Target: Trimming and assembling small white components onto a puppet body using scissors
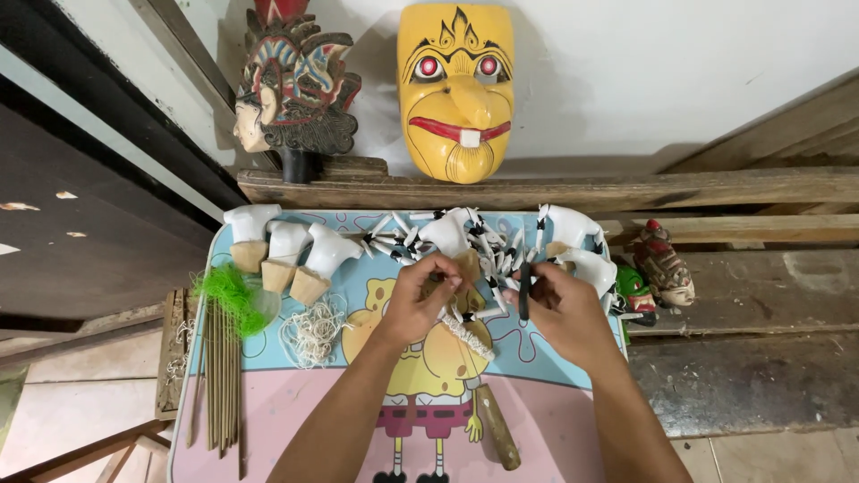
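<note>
Between my two hands, over the middle of the tray table (268,420), I hold a small wooden puppet piece (461,309), but my fingers cover most of it and I cannot tell its full shape. Both forearms come up from the bottom edge, where they are cut off, and they meet in the centre. My left hand (420,300) is bent at the wrist and its fingers close around the upper part of the piece. My right hand (559,309) is closed in a pinch on a thin dark tool (524,291), which stands nearly upright just beside the piece. A white wrapped band on the piece shows below my left hand. Behind my hands lies a heap of small black and white parts (488,246), hard to make out. White puppet bodies (295,255) stand to the left, near green fibre (228,295), pale string (313,331) and thin sticks (219,385). A yellow mask (456,89) leans on the wall.
</note>
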